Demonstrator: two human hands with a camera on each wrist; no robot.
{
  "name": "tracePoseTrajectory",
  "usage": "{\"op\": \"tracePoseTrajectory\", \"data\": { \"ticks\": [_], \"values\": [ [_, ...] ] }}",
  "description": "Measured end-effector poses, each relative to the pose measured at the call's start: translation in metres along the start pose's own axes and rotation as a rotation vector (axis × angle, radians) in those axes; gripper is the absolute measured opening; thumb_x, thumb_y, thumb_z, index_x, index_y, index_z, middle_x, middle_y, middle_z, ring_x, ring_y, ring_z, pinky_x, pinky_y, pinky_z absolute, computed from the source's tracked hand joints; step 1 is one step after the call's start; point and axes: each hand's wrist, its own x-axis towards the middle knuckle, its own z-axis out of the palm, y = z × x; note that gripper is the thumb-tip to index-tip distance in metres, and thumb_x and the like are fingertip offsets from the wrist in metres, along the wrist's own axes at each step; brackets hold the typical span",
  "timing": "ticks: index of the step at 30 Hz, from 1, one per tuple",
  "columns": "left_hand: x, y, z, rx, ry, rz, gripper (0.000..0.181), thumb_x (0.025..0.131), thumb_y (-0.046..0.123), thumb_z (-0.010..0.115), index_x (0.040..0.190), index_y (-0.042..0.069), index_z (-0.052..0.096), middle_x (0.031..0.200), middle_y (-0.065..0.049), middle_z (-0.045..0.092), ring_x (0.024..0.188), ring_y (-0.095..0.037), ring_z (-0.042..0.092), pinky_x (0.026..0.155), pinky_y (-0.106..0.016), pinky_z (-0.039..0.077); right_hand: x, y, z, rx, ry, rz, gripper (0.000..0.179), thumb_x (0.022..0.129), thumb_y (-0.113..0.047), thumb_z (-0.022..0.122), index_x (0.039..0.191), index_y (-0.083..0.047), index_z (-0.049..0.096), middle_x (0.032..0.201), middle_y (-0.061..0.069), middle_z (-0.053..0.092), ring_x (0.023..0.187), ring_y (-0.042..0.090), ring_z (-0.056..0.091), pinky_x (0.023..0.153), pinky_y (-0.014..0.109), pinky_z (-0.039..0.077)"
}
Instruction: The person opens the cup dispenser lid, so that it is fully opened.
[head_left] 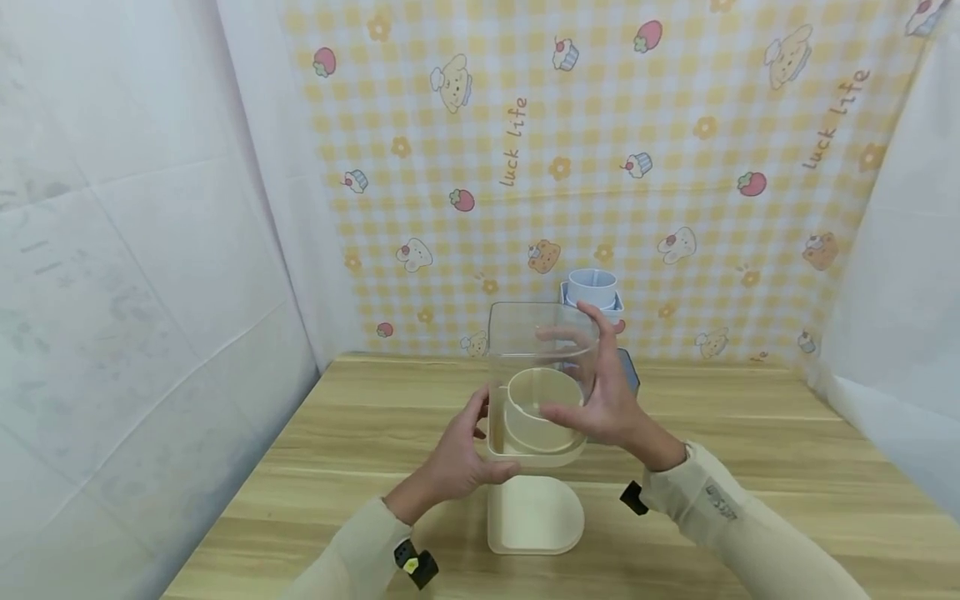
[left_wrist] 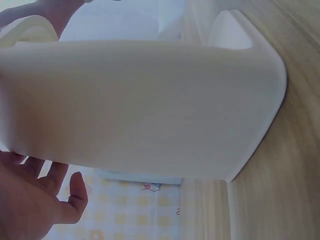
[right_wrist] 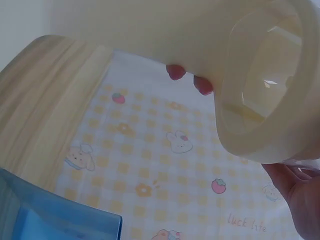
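A cream stand [left_wrist: 140, 110] rises from a flat, round-fronted base [head_left: 536, 517] on the wooden table. At its top sits a tray with a cream cup-shaped ring [head_left: 543, 429]. Above that tray is a clear, open-looking container [head_left: 525, 329], through which the ring shows. My left hand [head_left: 465, 454] grips the tray's left side, thumb at the front and fingers behind. My right hand [head_left: 611, 408] holds the clear container from the right, fingers and thumb spread around its wall. Whether the container is fully seated in the tray I cannot tell.
Behind the stand, a light-blue holder with a similar ring [head_left: 592, 287] stands near the patterned backdrop curtain [head_left: 562, 167]. A blue open-topped piece [right_wrist: 65, 215] shows low in the right wrist view. White sheets [head_left: 150, 250] hang at the sides of the wooden table [head_left: 360, 433].
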Motion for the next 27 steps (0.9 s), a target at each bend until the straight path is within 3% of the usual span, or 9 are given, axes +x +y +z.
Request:
{"op": "tracePoseTrajectory", "data": {
  "ticks": [3,6,12,17,24,27],
  "values": [
    [0.0018,0.0000,-0.0001,0.013,-0.013,-0.002,0.099,0.073,0.047,0.083,0.151,0.016,0.030,0.130,-0.001,0.053,0.119,-0.022,0.046,0.088,-0.043,0.041,0.0001,0.0010,-0.0007,-0.016,-0.003,0.027,0.112,0.078,-0.038,0.084,0.151,-0.007,0.005,0.135,0.014,0.051,0.109,0.039,0.064,0.092,0.044,0.053],
    [0.0016,-0.0007,0.0002,0.021,-0.013,0.004,0.098,0.073,0.046,0.083,0.150,0.016,0.031,0.128,0.000,0.054,0.117,-0.021,0.048,0.089,-0.042,0.043,-0.0002,0.0005,-0.0001,-0.009,0.002,0.040,0.111,0.077,-0.036,0.085,0.151,-0.008,0.007,0.135,0.012,0.052,0.108,0.042,0.063,0.091,0.044,0.053],
    [0.0014,-0.0049,-0.0002,0.070,0.005,0.078,0.096,0.076,0.057,0.077,0.150,0.016,0.032,0.125,-0.001,0.058,0.113,-0.019,0.052,0.085,-0.038,0.047,0.0013,0.0046,0.0039,0.055,0.046,-0.068,0.112,0.072,-0.026,0.090,0.148,-0.003,0.011,0.136,0.015,0.051,0.115,0.026,0.060,0.092,0.044,0.054],
    [0.0035,-0.0055,-0.0023,0.086,0.024,0.113,0.100,0.075,0.067,0.073,0.150,0.015,0.032,0.125,-0.001,0.059,0.113,-0.020,0.054,0.083,-0.038,0.048,0.0047,0.0067,0.0049,0.052,0.056,-0.132,0.113,0.072,-0.026,0.091,0.146,0.004,0.010,0.135,0.018,0.050,0.115,0.028,0.059,0.089,0.043,0.055],
    [0.0023,-0.0050,0.0001,0.042,0.015,0.067,0.096,0.073,0.057,0.078,0.149,0.021,0.032,0.127,0.003,0.056,0.115,-0.019,0.052,0.084,-0.039,0.048,0.0045,0.0038,0.0015,0.021,0.050,-0.029,0.112,0.075,-0.044,0.085,0.148,-0.001,0.013,0.133,0.010,0.054,0.107,0.029,0.065,0.086,0.041,0.056],
    [0.0011,-0.0035,0.0010,0.053,0.003,0.066,0.097,0.073,0.055,0.079,0.149,0.020,0.031,0.127,0.003,0.056,0.115,-0.020,0.053,0.083,-0.039,0.050,0.0020,0.0013,0.0017,0.028,0.062,-0.017,0.109,0.075,-0.044,0.085,0.148,-0.003,0.015,0.132,0.010,0.055,0.106,0.029,0.065,0.086,0.041,0.056]
  ]
}}
